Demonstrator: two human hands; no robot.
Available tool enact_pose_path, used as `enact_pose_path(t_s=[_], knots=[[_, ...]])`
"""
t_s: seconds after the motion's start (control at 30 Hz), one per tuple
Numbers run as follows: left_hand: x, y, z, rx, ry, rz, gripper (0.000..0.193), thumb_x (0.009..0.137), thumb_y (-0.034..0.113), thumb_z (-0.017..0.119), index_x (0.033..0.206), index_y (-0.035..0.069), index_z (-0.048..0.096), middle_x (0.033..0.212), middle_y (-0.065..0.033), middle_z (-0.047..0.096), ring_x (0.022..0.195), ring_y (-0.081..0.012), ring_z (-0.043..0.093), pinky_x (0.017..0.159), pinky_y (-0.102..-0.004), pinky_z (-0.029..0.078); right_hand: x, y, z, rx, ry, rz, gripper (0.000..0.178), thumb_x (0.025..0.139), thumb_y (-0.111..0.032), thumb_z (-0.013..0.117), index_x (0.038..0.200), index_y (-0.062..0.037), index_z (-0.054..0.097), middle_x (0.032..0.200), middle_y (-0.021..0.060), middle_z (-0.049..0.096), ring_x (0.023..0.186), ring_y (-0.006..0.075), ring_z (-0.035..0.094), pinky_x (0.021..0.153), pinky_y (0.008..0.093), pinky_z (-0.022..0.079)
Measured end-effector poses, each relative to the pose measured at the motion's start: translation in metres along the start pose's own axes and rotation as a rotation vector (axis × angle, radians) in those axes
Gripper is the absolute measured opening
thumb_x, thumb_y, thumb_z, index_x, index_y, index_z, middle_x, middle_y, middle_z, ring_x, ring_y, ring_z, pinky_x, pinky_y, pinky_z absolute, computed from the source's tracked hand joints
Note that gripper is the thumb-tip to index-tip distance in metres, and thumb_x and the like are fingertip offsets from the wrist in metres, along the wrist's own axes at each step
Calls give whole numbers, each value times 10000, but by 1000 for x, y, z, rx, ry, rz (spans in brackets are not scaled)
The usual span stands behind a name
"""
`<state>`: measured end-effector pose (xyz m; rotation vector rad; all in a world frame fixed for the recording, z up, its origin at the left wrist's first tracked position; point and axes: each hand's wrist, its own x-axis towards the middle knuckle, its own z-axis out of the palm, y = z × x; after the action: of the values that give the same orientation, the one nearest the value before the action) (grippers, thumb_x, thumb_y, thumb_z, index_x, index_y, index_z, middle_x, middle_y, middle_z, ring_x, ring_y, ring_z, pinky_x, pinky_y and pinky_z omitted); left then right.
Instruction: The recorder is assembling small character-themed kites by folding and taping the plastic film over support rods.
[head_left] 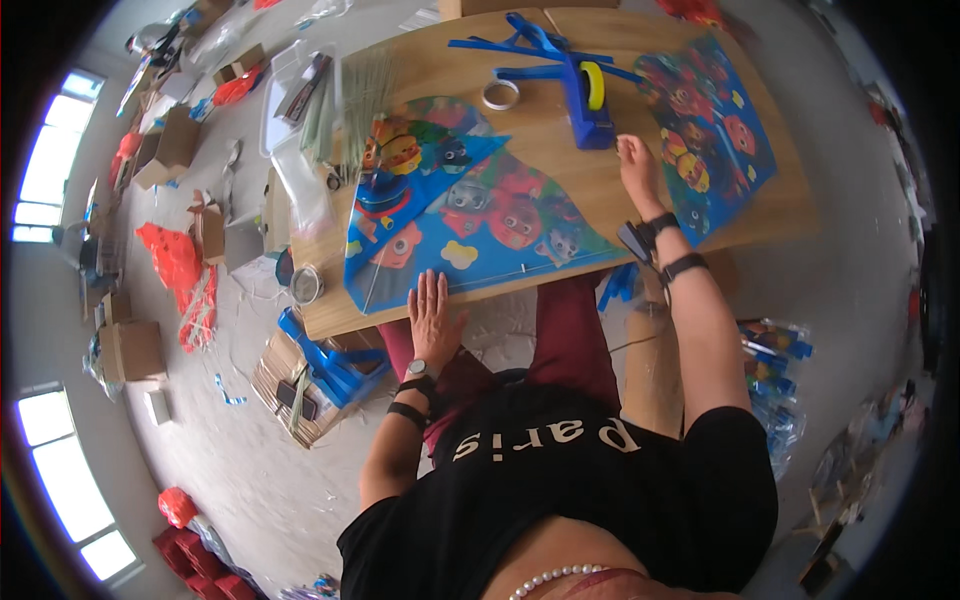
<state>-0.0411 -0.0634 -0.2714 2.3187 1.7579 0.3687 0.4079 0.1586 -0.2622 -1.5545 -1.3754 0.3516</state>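
A blue kite sail (pixel 510 215) printed with cartoon animals lies on the wooden table in front of me, one part folded over at its left. A thin pale rod runs along its near edge. My left hand (pixel 431 320) rests flat with fingers stretched out on that near edge. Close to the blue tape dispenser (pixel 590 122), which carries a yellow-rimmed roll, is my right hand (pixel 638 168), raised with its fingers curled together. Whatever its fingertips may hold is too small to make out. Another printed kite sail (pixel 738 165) lies to the right of this hand.
Blue strips (pixel 535 40) and a tape roll (pixel 501 95) lie toward the table's far side. Thin rods (pixel 368 95) and a clear plastic bin (pixel 290 90) are at the far left. A round tin (pixel 306 285) stands by the left corner. Cardboard boxes (pixel 133 338) and red bags (pixel 172 262) litter the floor.
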Motion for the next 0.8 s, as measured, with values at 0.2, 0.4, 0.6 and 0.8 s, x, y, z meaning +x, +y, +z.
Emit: enact_pose_path(t_s=[0.2, 0.4, 0.6, 0.8], knots=[[60, 122, -65, -650, -10, 207, 549, 832, -45, 659, 1367, 36, 566, 1332, -216, 553, 1253, -421, 542, 1062, -463, 464, 11, -39, 35, -380, 265, 84, 289, 1043, -321, 533, 1002, -56, 641, 955, 190, 704, 919, 424, 675, 768, 522, 528], [95, 247, -102, -1085, -41, 490, 500, 862, -67, 627, 1352, 7, 557, 1297, -198, 533, 1182, -396, 545, 1038, -432, 457, -6, -89, 42, -399, 151, 99, 265, 1049, -299, 529, 1094, -60, 637, 1036, 197, 696, 964, 432, 662, 786, 522, 516], [87, 273, -108, -1060, -111, 552, 530, 798, -37, 676, 1312, 1, 550, 1300, -198, 517, 1182, -397, 514, 1050, -441, 439, -6, -54, 13, -493, 202, 36, 244, 1052, -291, 523, 1053, -71, 629, 1023, 176, 686, 958, 406, 664, 784, 508, 526], [95, 271, -108, -1149, -96, 555, 489, 815, -28, 690, 1286, 9, 567, 1227, -178, 578, 1196, -367, 545, 1059, -438, 450, 2, -25, 11, -446, 212, 4, 124, 1012, -187, 588, 1038, -70, 618, 1005, 146, 693, 937, 382, 676, 776, 480, 535]])
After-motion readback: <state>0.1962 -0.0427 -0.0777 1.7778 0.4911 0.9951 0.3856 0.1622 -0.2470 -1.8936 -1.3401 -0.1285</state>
